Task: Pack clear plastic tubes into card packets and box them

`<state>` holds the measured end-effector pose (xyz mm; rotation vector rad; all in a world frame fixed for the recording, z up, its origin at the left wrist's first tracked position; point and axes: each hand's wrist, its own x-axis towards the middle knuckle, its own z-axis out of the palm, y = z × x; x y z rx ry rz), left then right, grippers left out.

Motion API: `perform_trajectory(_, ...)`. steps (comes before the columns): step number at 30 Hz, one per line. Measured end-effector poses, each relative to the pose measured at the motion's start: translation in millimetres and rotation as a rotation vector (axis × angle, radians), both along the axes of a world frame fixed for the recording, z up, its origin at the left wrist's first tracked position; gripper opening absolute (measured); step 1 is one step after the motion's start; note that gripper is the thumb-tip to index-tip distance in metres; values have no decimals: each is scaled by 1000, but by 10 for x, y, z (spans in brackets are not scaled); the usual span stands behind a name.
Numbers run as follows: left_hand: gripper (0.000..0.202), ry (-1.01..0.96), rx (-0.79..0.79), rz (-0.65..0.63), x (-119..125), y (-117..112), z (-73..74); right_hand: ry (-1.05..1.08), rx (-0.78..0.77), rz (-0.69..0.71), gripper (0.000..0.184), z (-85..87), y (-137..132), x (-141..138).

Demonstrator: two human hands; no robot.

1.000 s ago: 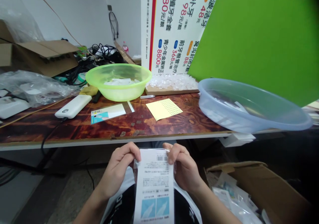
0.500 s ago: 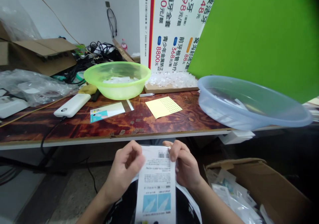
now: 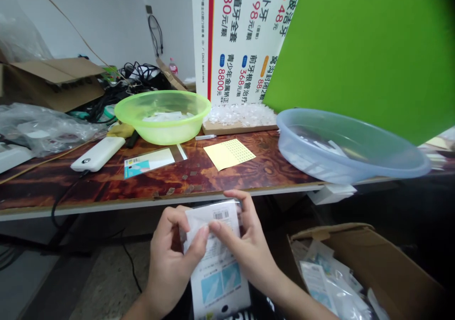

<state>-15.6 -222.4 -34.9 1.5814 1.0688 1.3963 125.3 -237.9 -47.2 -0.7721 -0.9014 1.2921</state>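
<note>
Both hands hold a flat clear packet with a white printed card [image 3: 216, 258], which bears a barcode at its far end and two blue pictures lower down. My left hand [image 3: 174, 249] grips its left edge, thumb on the face and fingers curled at the side. My right hand [image 3: 249, 244] has its thumb pressed on the face near the barcode, with its fingers behind the right edge. The packet is just in front of the table edge, over my lap. Whatever lies inside it behind the card is hidden.
On the table [image 3: 199, 180] are a similar flat packet [image 3: 152, 162], a yellow sticker sheet [image 3: 229, 154], a green basin [image 3: 163, 128], a blue basin [image 3: 320, 161] and a white power bank [image 3: 97, 154]. A cardboard box [image 3: 369, 263] of packets stands low at right.
My right thumb has moved from the packet's right corner to the middle of its face. The packet has tilted slightly, and the camera view has shifted a little.
</note>
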Motion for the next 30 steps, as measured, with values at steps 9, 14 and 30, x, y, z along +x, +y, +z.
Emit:
perform_trajectory(9,29,-31,-63,-9,-68,-20,-22,16,7,-45,32,-43,-70,71)
perform_trajectory(14,29,-102,-57,114,-74,-27,63,-52,70,-151,24,-81,-51,121)
perform_trajectory(30,62,77,-253,-204,-188,127,84,-652,171,-395,31,30,29,248)
